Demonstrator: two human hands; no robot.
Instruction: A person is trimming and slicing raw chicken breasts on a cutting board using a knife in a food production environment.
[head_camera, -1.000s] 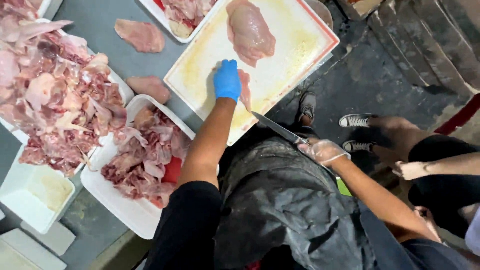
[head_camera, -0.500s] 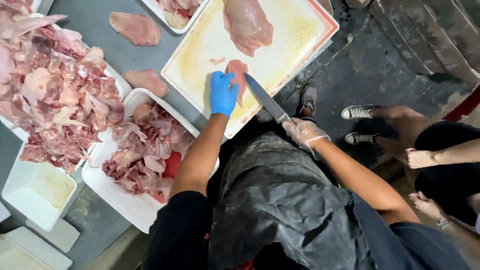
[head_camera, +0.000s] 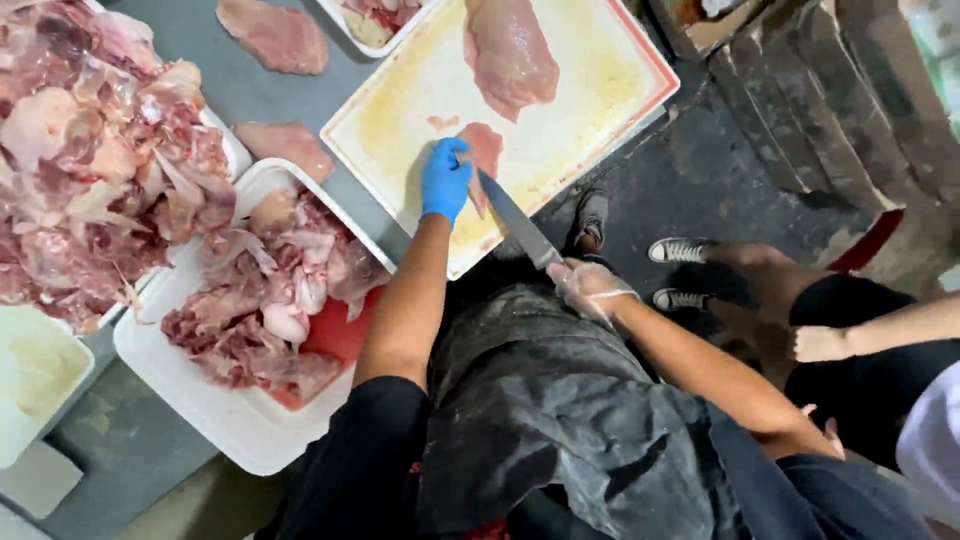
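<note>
The left hand (head_camera: 446, 180), in a blue glove, presses flat with closed fingers on a small pink raw chicken piece (head_camera: 485, 152) lying on the white red-edged cutting board (head_camera: 590, 110). The right hand (head_camera: 585, 287) (clear-gloved) grips a long steel knife (head_camera: 515, 220), its blade meeting that piece; the cut looks barely begun. A larger pale chicken fillet (head_camera: 510, 55) lies uncut further up the board.

White tray (head_camera: 215, 425) held chopped raw meat scraps (head_camera: 270, 300). Big meat pile (head_camera: 90, 160) sat at left. Two loose fillets (head_camera: 275, 35) lay on grey table (head_camera: 215, 85). Another person's sneakers (head_camera: 675, 250) stood on dark floor (head_camera: 760, 160).
</note>
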